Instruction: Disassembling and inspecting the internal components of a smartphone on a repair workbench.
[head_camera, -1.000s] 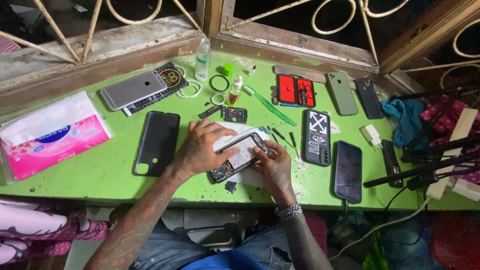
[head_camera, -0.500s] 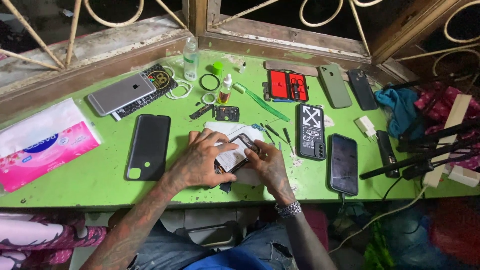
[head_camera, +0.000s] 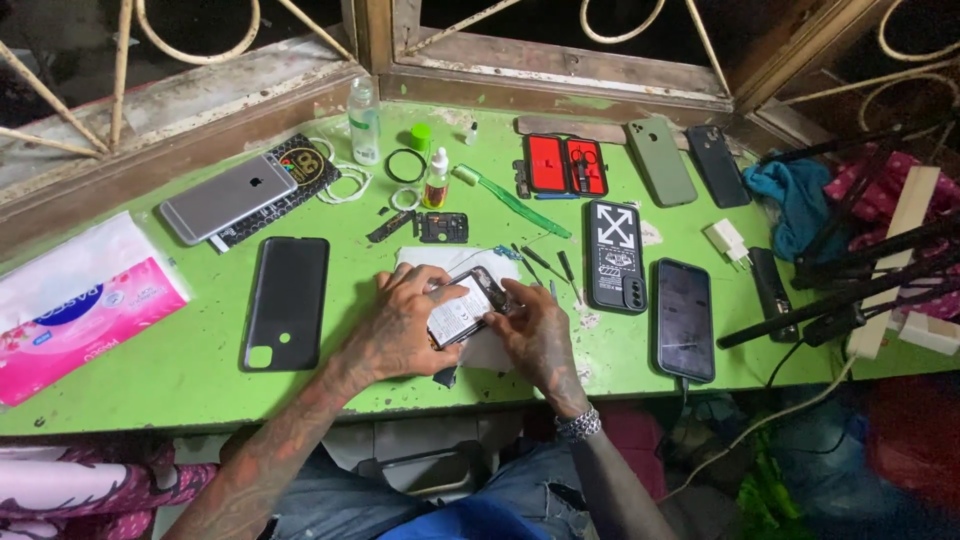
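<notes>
We see even, fairly bright light falling from above on the green table (head_camera: 180, 380); the frame's top and lower corners go dark, edges slightly soft.

A small phone-repair stall or workshop, set at a green-painted wooden worktop (head_camera: 200, 380) under a window with curled metal bars (head_camera: 160, 40). Handsets and parts lie all over that worktop: a silver smartphone lying face down (head_camera: 228, 197) toward its far left, a black plastic back cover (head_camera: 287, 300) nearer the front edge, a grey-green phone (head_camera: 661, 160) and a dark phone (head_camera: 718, 165) at the far right, a black patterned phone case (head_camera: 614, 254) right of centre. A red open tool case (head_camera: 564, 165) sits at the back, thin screwdrivers (head_camera: 545, 264) lie near the middle, and a white charger plug (head_camera: 727, 240) rests toward the right
</notes>
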